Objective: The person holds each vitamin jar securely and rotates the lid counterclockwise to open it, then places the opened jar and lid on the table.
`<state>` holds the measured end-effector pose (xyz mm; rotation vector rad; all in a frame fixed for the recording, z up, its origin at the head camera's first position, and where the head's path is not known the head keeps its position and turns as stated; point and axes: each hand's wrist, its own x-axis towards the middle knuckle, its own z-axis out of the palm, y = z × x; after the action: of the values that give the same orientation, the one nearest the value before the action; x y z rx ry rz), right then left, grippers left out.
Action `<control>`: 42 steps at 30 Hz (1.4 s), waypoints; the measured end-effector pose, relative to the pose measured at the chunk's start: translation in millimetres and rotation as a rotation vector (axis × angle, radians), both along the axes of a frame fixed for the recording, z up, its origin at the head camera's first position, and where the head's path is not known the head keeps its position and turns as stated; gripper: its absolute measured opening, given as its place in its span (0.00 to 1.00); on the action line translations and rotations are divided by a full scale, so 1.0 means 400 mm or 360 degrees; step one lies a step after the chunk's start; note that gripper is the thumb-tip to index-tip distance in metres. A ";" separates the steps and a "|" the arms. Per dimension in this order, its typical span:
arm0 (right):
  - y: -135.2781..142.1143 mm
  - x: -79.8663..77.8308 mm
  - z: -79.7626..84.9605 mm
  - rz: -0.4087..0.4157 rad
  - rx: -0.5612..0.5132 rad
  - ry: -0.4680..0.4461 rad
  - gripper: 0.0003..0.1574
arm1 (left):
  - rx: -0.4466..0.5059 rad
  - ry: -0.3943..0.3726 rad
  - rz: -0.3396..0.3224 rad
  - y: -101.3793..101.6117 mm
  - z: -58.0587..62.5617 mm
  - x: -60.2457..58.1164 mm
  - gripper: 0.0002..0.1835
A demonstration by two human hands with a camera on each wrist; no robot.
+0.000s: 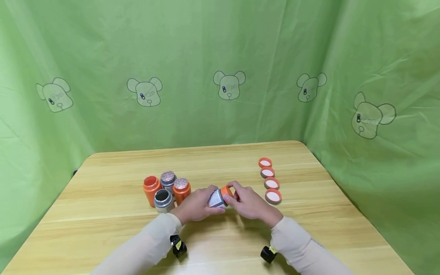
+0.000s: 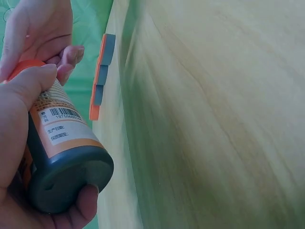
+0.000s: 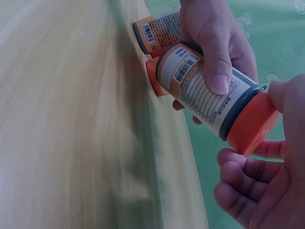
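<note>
My left hand grips the body of a dark grey bottle with a printed label, tilted above the table. In the left wrist view the thumb lies along the label and a fingertip curls under the base of the bottle. The orange screw cap sits on the bottle's neck, and my right hand pinches it between thumb and fingers. Left of the hands stand several uncapped bottles: an open orange bottle, an open grey bottle, and two with foil seals, one orange, one grey.
A row of upturned caps, with an orange cap at the far end and a grey-sided cap at the near end, lies right of the hands. The wooden table meets a green curtain behind.
</note>
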<state>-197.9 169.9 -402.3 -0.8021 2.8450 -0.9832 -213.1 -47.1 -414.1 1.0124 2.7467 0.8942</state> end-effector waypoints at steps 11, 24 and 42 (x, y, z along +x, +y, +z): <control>0.013 -0.002 -0.006 0.0193 -0.0087 0.0080 0.29 | 0.0025 -0.0008 0.0002 -0.001 0.000 0.004 0.30; 0.011 -0.006 -0.007 0.0093 -0.0103 0.0071 0.27 | -0.0004 -0.0025 -0.0001 0.008 0.002 0.006 0.30; 0.021 -0.005 -0.013 0.0133 -0.0217 0.0077 0.25 | -0.0030 -0.0044 0.0014 0.015 0.006 0.013 0.30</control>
<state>-199.8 178.2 -407.6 -0.9604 2.7825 -1.1723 -208.0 -41.1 -411.7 0.9783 2.7337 0.8755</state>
